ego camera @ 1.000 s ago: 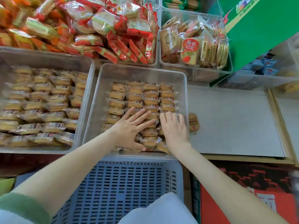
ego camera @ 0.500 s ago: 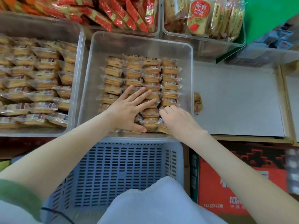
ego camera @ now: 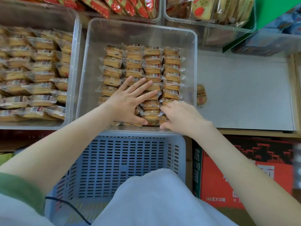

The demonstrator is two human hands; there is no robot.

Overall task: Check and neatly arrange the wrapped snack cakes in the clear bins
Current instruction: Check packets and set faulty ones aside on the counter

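four columns of wrapped snack cakes lie packed in the middle clear bin. they are bunched toward its right side, with bare floor showing along the left and far walls. my left grip is released, palm down, fingers spread flat across the two middle columns and thumb close to the near wall. my right grip sits in the near right corner of the same bin. its fingers curl down over the nearest cakes of the right-hand column and its thumb is by the near wall. i cannot tell whether it really grasps a cake or only presses on them. the two grips are near each other, with a short stack of cakes showing between them.

just outside the bin's right wall one loose cake lies on the grey worktop. beside the bin on the left, a second clear bin holds the neighbouring cakes in rows. farther back are red packs and pale packs in their own bins. nearer to me, below the worktop edge, stand a blue slotted basket and a red carton.
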